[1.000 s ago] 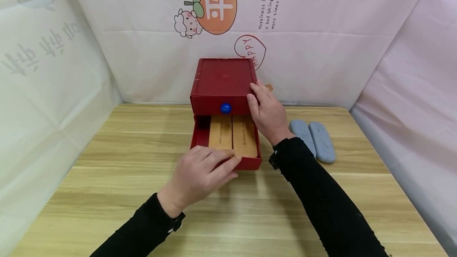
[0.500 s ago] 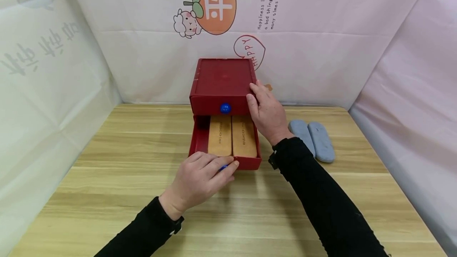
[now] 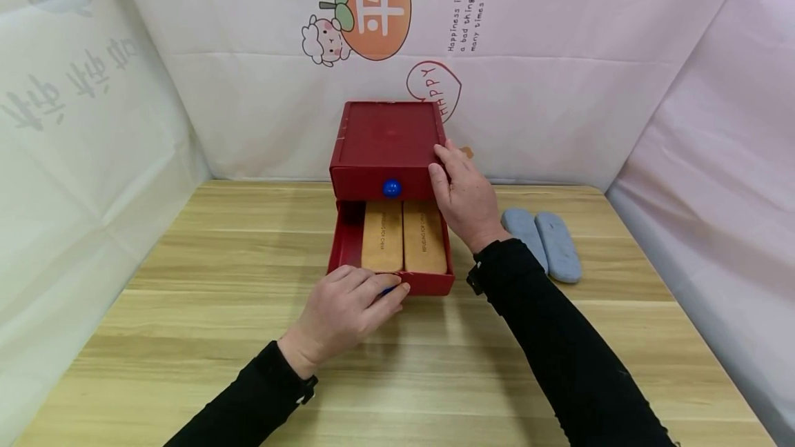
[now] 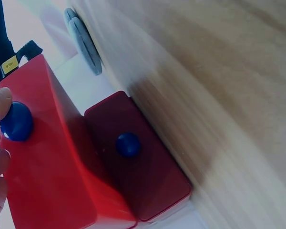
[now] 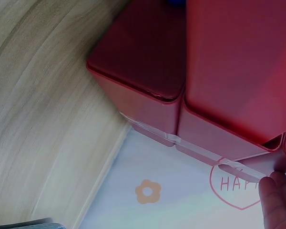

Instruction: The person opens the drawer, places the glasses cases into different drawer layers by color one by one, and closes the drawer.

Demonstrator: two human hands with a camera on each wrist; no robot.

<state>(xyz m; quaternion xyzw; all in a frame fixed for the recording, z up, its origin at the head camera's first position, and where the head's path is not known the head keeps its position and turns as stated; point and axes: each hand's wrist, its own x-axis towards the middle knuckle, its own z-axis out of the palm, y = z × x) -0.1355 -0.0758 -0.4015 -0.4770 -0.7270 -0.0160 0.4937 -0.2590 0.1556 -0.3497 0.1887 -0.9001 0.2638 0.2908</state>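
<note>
A dark red drawer box [image 3: 391,133] stands at the back of the table, its middle drawer [image 3: 431,285] pulled out. Two tan oblong boxes [image 3: 382,236] with printed lettering lie side by side in that drawer. My left hand [image 3: 341,305] is at the drawer front, thumb and fingers around the blue knob [image 4: 17,122]. Part of this knob peeks out between the fingers in the head view. My right hand [image 3: 467,202] rests against the box's upper right edge with fingers extended. Below the pulled-out drawer, a lower drawer [image 4: 138,176] with its own blue knob is closed.
Two blue-grey oblong pieces [image 3: 560,247] with rounded ends lie right of the box, beside the right wrist. A printed white cloth [image 3: 546,88] hangs close behind the box and along both sides. The wooden table [image 3: 205,261] extends in front.
My left hand's fingertips have shifted slightly left and down at the drawer front, so some of the blue knob shows between them. The drawer and right hand look unmoved.
</note>
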